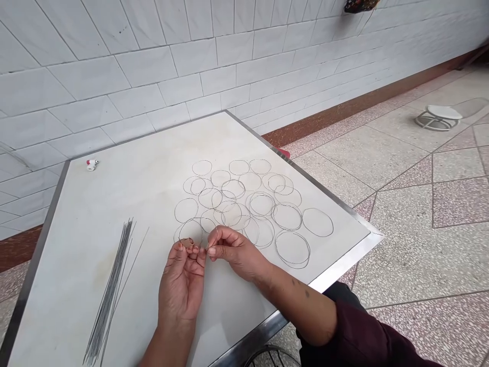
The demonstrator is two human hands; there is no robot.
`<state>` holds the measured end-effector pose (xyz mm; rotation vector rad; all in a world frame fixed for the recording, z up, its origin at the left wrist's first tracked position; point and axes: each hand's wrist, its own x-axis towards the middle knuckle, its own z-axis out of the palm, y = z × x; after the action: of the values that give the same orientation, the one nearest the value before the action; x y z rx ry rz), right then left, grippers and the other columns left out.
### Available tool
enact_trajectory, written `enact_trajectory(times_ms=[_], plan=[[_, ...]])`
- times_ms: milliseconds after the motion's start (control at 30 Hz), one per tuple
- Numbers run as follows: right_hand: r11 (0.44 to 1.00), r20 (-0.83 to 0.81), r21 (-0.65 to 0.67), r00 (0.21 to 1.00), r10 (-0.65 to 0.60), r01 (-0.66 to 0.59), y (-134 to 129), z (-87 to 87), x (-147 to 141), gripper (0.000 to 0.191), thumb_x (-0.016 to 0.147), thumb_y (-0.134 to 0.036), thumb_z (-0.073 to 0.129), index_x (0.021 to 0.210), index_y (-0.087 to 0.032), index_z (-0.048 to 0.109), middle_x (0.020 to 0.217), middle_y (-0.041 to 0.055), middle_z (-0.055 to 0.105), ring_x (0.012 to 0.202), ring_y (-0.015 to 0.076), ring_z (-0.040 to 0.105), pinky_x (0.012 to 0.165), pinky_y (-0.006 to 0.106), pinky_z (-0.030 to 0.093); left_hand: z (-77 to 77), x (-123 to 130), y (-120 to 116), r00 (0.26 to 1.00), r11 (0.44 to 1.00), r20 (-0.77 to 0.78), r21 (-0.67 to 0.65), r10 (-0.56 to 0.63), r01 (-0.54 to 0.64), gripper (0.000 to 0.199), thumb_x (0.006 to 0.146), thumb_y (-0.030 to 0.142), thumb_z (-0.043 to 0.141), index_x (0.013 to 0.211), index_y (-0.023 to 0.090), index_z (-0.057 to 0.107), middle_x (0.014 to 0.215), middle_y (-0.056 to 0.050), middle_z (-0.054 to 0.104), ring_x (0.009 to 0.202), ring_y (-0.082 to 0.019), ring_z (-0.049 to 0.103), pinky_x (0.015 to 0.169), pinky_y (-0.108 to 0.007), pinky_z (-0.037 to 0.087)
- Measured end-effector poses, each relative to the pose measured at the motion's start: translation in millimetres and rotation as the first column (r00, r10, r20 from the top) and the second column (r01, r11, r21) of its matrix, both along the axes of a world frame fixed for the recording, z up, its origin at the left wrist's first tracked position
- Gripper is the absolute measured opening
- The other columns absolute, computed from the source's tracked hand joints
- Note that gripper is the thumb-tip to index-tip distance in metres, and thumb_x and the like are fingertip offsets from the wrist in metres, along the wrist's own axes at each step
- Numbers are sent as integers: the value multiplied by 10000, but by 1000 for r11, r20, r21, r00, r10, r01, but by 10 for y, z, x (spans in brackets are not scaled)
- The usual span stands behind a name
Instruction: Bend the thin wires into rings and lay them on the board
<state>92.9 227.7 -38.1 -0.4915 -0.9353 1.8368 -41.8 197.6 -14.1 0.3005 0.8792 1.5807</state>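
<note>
My left hand [183, 285] is palm up near the table's front, its fingertips closed on a small brown piece [186, 242] that looks like card or tape. Close beside it, my right hand [237, 252] pinches a thin wire [216, 232] between thumb and forefinger. The fingertips of both hands nearly meet, and they hide part of the wire. Just beyond my hands lie many thin wire rings [287, 216], some of them overlapping. To the left of my left hand rests a bundle of straight wires [112, 295], with a few strands apart from it.
A metal-edged white table [126, 193] carries everything and stands against a white tiled wall [141, 69]. A small white-and-red object [91, 164] sits at its far left. On the floor at right stands a white-topped stool [439, 116].
</note>
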Motion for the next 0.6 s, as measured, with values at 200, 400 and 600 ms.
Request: enact_trajectory(times_ms=[200, 400, 600], plan=[[998, 30, -46, 999, 42, -41, -5, 12, 7, 181, 760, -286, 796, 793, -183, 650, 762, -28, 608, 687, 99, 519, 712, 268, 428, 26, 5, -12, 1000, 1000, 2, 13, 1, -1, 212, 687, 186, 833, 718, 171, 624, 749, 19, 541, 717, -106, 563, 698, -210, 566], [994, -24, -103, 999, 24, -27, 5, 21, 41, 205, 735, -274, 819, 774, -186, 638, 753, -39, 570, 692, 95, 510, 711, 259, 424, 42, -49, -4, 1000, 1000, -1, 22, -3, 3, 219, 672, 165, 837, 732, 169, 627, 743, 16, 530, 704, -108, 551, 648, -201, 553], [975, -50, -196, 994, 99, -107, -6, 55, 73, 262, 723, -321, 833, 816, -185, 629, 772, -36, 567, 687, 93, 534, 708, 262, 429, 79, -99, 8, 997, 997, -62, 49, -49, 52, 186, 736, 188, 793, 712, 160, 611, 730, 9, 508, 700, -111, 516, 628, -209, 534]])
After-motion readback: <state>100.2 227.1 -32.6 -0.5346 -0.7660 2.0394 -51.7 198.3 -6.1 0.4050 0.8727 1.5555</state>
